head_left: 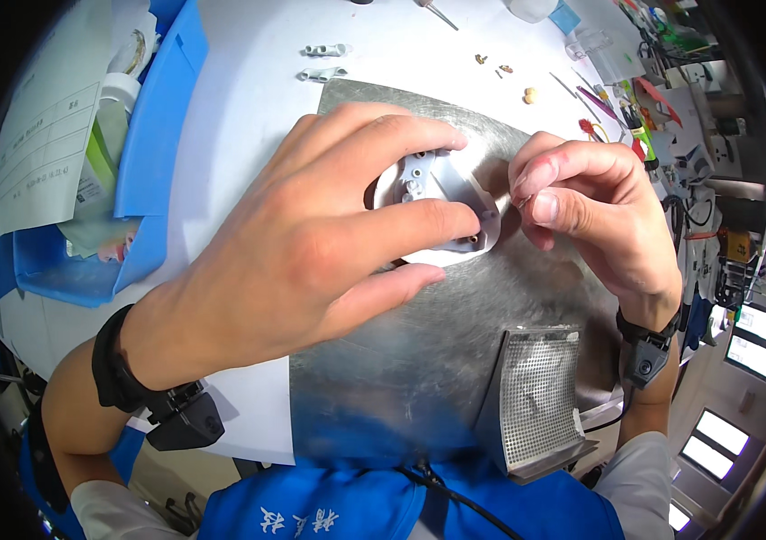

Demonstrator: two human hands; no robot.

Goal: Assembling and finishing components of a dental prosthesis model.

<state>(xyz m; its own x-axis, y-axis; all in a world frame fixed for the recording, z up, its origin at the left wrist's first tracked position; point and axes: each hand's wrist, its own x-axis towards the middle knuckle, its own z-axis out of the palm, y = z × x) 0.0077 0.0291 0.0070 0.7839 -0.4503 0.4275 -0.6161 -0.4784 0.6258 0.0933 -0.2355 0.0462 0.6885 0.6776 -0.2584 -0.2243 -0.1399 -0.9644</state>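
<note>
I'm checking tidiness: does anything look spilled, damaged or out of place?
Nothing clearly spilled or damaged. Slightly untidy: a tan piece lies loose beyond the metal plate, apart from the white part under the left hand.

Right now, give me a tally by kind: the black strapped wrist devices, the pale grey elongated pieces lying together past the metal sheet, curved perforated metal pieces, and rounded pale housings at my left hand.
Black strapped wrist devices: 2
Pale grey elongated pieces: 2
Curved perforated metal piece: 1
Rounded pale housing at your left hand: 1
Total: 6
</note>
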